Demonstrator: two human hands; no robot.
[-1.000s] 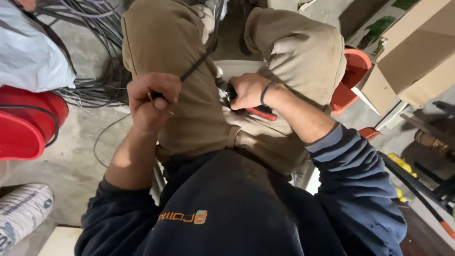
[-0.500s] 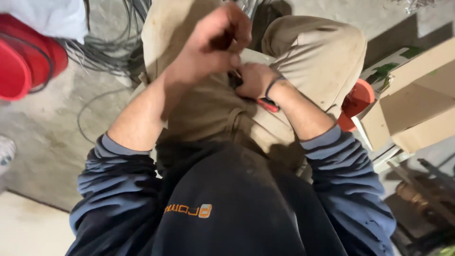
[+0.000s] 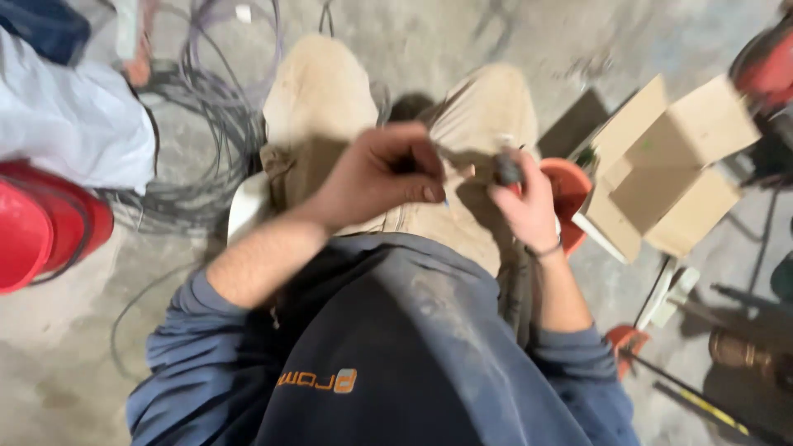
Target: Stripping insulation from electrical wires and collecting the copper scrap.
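Dark-handled tool (image 3: 507, 170), perhaps a cutter though blur hides its kind, sits gripped in the right hand (image 3: 522, 205), fingers wrapped round it above the right thigh. Just beside it, the left hand (image 3: 382, 177) is curled shut with fingertips pinched together; whether they hold a thin wire I cannot tell. Both hands hover over the tan trousers (image 3: 318, 107) of the seated person. Grey cable coils (image 3: 198, 124) lie on the concrete floor (image 3: 58, 355) to the left, near a red bucket (image 3: 41, 227). An open cardboard box (image 3: 673, 165) stands at the right, beside an orange container (image 3: 570, 194).
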